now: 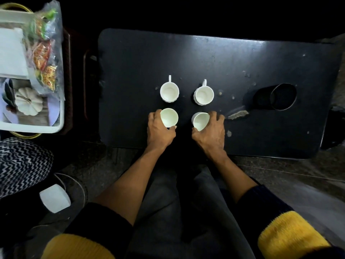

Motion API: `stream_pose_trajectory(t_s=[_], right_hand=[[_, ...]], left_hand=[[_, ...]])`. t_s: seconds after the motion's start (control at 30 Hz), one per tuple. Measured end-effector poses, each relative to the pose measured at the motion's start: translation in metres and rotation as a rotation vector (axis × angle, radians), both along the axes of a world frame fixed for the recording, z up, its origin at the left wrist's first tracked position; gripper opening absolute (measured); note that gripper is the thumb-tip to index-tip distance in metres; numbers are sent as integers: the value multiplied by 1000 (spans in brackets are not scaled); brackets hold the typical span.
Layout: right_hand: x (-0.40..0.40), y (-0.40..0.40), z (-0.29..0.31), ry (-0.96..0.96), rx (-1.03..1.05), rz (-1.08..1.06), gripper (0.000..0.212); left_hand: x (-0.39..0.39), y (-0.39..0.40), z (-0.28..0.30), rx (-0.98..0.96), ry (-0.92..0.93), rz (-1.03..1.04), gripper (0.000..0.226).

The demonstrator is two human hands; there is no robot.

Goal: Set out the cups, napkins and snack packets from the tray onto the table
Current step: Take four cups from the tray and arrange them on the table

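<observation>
Several white cups are on the black table [205, 58]. Two stand upright in a far row with handles pointing away: the far left cup [169, 91] and the far right cup [204, 95]. My left hand [159, 130] grips the near left cup [169, 117] from its left side. My right hand [211, 131] grips the near right cup [201, 120], which tilts toward the left. At the far left the white tray [56, 126] holds white napkins [11, 51] and snack packets [44, 55] in a clear bag.
A dark cylindrical holder [280, 97] lies on the table's right part, beside a chipped patch [237, 114]. A small white pumpkin [28, 103] sits in the tray. A zigzag-patterned cushion [22, 165] and a white block [55, 198] are at lower left on the floor.
</observation>
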State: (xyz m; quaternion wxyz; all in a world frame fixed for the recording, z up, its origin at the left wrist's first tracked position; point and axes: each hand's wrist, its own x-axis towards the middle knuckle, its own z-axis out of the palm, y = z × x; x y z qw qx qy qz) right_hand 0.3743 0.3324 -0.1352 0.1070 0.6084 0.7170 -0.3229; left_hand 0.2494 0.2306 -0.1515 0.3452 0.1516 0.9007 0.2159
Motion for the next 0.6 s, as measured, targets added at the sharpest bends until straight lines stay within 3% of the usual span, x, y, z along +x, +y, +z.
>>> stream_pose_trajectory(t_s=[0.6], right_hand=[[5,3,-1,22,-13,33,76]], left_hand=[[2,0,3,-33,17,1,70]])
